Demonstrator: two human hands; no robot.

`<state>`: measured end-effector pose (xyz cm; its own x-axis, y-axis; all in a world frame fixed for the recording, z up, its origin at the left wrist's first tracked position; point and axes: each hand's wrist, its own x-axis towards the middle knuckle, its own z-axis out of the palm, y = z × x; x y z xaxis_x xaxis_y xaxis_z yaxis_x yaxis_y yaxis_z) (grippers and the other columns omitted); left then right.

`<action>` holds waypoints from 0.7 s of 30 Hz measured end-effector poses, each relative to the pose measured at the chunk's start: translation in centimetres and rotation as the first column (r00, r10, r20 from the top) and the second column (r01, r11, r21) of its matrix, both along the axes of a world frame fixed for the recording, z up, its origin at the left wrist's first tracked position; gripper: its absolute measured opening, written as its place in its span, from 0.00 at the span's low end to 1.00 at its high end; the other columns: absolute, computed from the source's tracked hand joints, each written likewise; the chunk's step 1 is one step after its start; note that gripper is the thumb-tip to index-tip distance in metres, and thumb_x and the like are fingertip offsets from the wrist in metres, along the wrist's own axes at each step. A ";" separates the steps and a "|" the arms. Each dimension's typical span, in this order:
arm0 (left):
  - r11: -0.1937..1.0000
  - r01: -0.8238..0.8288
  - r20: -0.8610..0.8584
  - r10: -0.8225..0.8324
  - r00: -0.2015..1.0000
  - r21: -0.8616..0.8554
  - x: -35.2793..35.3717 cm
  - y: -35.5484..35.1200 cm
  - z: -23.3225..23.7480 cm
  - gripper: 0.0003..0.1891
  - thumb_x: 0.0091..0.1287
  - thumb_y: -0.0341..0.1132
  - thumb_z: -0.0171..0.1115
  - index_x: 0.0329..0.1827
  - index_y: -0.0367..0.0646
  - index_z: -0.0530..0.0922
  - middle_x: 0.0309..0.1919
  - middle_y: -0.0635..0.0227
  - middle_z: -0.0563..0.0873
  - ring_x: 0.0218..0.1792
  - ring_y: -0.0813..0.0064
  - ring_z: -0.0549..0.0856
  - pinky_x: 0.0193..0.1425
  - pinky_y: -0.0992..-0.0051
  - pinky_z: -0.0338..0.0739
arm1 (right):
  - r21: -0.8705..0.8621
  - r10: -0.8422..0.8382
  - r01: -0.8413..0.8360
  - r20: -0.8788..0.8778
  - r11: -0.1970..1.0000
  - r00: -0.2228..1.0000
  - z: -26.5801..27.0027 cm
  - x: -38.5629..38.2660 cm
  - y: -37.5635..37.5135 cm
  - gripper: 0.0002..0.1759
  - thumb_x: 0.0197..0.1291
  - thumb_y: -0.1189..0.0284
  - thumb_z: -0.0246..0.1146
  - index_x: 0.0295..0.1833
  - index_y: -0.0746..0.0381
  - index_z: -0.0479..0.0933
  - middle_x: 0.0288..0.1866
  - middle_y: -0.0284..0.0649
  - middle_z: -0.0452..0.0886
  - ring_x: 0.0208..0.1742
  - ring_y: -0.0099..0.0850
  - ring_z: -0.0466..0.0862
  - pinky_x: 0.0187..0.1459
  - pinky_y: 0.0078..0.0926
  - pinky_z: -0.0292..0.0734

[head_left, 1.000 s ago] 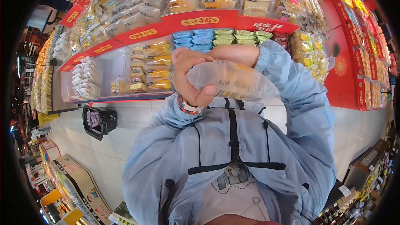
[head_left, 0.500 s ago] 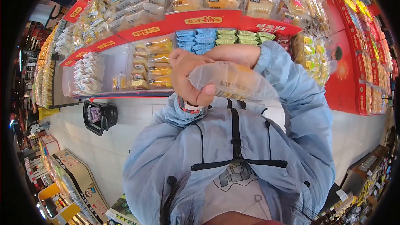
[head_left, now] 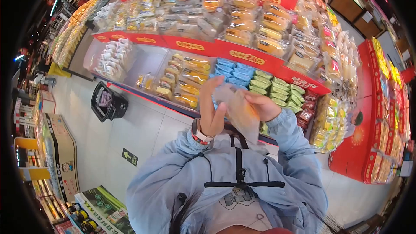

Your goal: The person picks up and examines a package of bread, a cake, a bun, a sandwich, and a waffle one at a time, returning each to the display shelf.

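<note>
A packaged bread [head_left: 241,110] in a clear, whitish wrapper is held tilted in front of my chest, its orange-yellow contents showing through. My right hand [head_left: 263,105] grips it from the right side, fingers bent over the wrapper. On the other side, my left hand [head_left: 211,107], with a watch [head_left: 200,133] on its wrist, has the packet's edge between thumb and fingers in a loose hold. Behind the hands are blue packets [head_left: 236,73], green packets [head_left: 279,91] and yellow packaged cakes [head_left: 190,87] in the lower display bins.
A black shopping basket [head_left: 107,102] with something inside stands on the tiled floor to the left. The red-trimmed display shelf [head_left: 190,45] carries many wrapped baked goods. A red shelf unit [head_left: 357,143] is at the right. A green exit sign [head_left: 129,157] marks the floor.
My right hand has come from under the packet to its right side. My arms, earlier crossed, are now apart. The packet has tipped steeper, and my view has turned and shifted.
</note>
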<state>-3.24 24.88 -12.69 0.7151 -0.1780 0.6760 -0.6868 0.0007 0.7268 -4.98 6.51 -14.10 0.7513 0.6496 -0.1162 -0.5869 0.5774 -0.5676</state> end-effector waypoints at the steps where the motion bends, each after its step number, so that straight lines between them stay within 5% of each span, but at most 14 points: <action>1: 1.000 -0.003 -0.120 -0.001 0.993 -0.028 0.0 0.5 0.0 0.23 0.62 0.40 0.52 0.55 0.32 0.66 0.51 0.55 0.73 0.50 0.62 0.73 0.58 0.63 0.61 | -0.016 -0.064 0.064 0.029 0.998 0.998 -0.1 0.6 0.5 0.28 0.63 0.62 0.54 0.65 0.63 0.58 0.61 0.39 0.68 0.60 0.29 0.71 0.58 0.28 0.67; 3: 0.982 0.118 -0.454 -0.173 0.874 -0.148 0.5 2.3 -0.3 0.32 0.60 0.36 0.60 0.63 0.33 0.57 0.59 0.58 0.66 0.58 0.67 0.68 0.64 0.67 0.59 | -0.076 -0.239 0.242 0.046 0.967 0.970 0.0 1.8 1.8 0.28 0.63 0.64 0.55 0.65 0.62 0.57 0.59 0.38 0.69 0.60 0.28 0.70 0.58 0.28 0.67; 6: 0.887 0.230 -0.579 -0.439 0.687 -0.400 3.2 4.1 0.0 0.31 0.59 0.33 0.61 0.63 0.35 0.58 0.59 0.59 0.66 0.62 0.70 0.65 0.65 0.68 0.59 | -0.312 -0.398 0.494 0.324 0.812 0.858 -0.7 4.8 4.8 0.27 0.62 0.66 0.56 0.64 0.62 0.58 0.58 0.38 0.70 0.59 0.26 0.70 0.57 0.26 0.67; 7: 0.894 0.274 -0.576 -0.439 0.690 -0.354 4.9 5.3 -0.5 0.31 0.59 0.29 0.62 0.63 0.36 0.58 0.58 0.61 0.68 0.61 0.73 0.67 0.64 0.70 0.62 | -0.355 -0.410 0.544 0.387 0.760 0.826 -0.3 5.7 6.3 0.27 0.60 0.70 0.59 0.62 0.64 0.59 0.57 0.37 0.70 0.57 0.24 0.71 0.55 0.24 0.68; 10: 0.883 0.308 -0.688 -0.469 0.554 -0.354 8.9 8.9 -1.0 0.30 0.58 0.27 0.62 0.62 0.37 0.59 0.56 0.62 0.71 0.56 0.74 0.72 0.59 0.72 0.68 | -0.440 -0.354 0.564 0.473 0.699 0.807 -0.9 8.1 10.5 0.28 0.58 0.73 0.61 0.62 0.64 0.59 0.57 0.37 0.70 0.56 0.24 0.71 0.55 0.23 0.68; 15: 0.909 0.262 -0.604 -0.412 0.682 -0.325 15.6 15.7 -2.2 0.25 0.60 0.27 0.62 0.59 0.38 0.65 0.46 0.67 0.78 0.45 0.80 0.78 0.45 0.79 0.75 | -0.381 -0.450 0.573 0.368 0.726 0.814 -1.6 13.7 18.9 0.29 0.59 0.74 0.59 0.64 0.65 0.57 0.57 0.38 0.71 0.57 0.26 0.71 0.58 0.24 0.66; 18: 0.908 0.309 -0.729 -0.413 0.546 -0.283 19.7 20.1 -1.8 0.28 0.56 0.28 0.66 0.58 0.37 0.63 0.49 0.65 0.77 0.50 0.75 0.77 0.52 0.75 0.74 | -0.380 -0.443 0.554 0.342 0.741 0.828 -1.4 17.0 22.6 0.29 0.60 0.73 0.59 0.64 0.65 0.57 0.58 0.37 0.70 0.58 0.25 0.70 0.58 0.24 0.66; 21: 0.882 0.371 -0.702 -0.461 0.542 -0.292 21.9 22.0 -1.3 0.28 0.56 0.29 0.67 0.58 0.37 0.63 0.48 0.66 0.77 0.48 0.77 0.78 0.51 0.76 0.75 | -0.418 -0.407 0.523 0.339 0.743 0.848 0.0 18.1 23.8 0.29 0.61 0.71 0.58 0.65 0.64 0.57 0.58 0.37 0.70 0.58 0.25 0.70 0.59 0.25 0.65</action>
